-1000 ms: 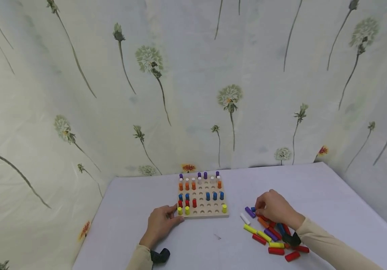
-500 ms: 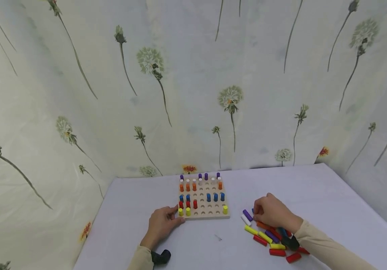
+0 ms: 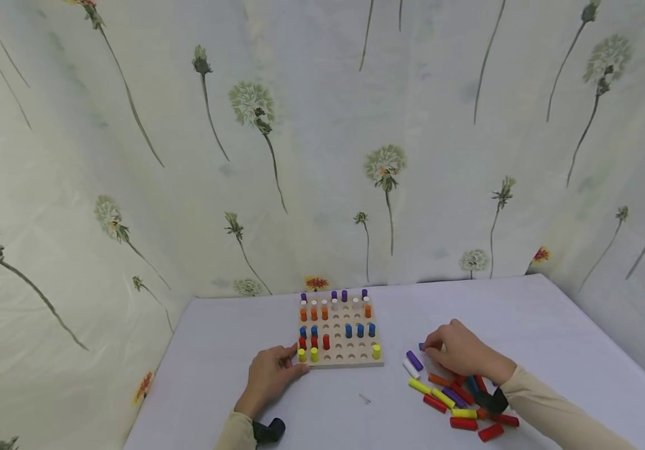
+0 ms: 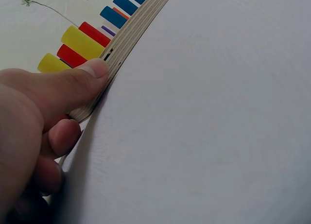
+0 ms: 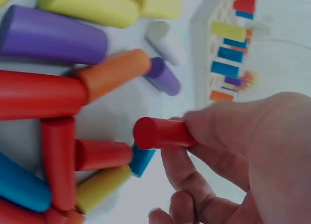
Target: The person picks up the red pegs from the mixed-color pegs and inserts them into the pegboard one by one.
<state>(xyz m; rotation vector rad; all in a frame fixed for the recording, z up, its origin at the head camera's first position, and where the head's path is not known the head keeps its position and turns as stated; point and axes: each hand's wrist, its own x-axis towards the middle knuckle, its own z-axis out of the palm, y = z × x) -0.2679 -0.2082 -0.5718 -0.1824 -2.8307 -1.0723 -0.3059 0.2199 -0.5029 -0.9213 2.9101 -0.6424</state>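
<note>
A wooden pegboard (image 3: 350, 365) with rows of coloured pegs stands at the back of the table. My left hand (image 3: 269, 378) grips its near left corner; in the left wrist view the thumb (image 4: 95, 68) presses on the board's edge, fingers bent below. At the right, my right hand (image 3: 463, 349) is over the far side of a loose peg pile. In the right wrist view, thumb and fingers pinch a red peg (image 5: 163, 133), its round end facing the camera. Just past it lies a blue peg (image 5: 142, 161), partly covered.
Loose pegs in several colours lie around the right wrist, among them an orange peg (image 3: 439, 380), a purple peg (image 3: 414, 360), a white peg (image 3: 410, 369) and a yellow peg (image 3: 419, 385). A flowered curtain (image 3: 322, 156) hangs behind the table (image 3: 215, 331).
My right hand has shifted slightly left, then back right, at the pile's far side. The orange peg has turned a little and the purple peg has been nudged. My left hand stays at the board's corner.
</note>
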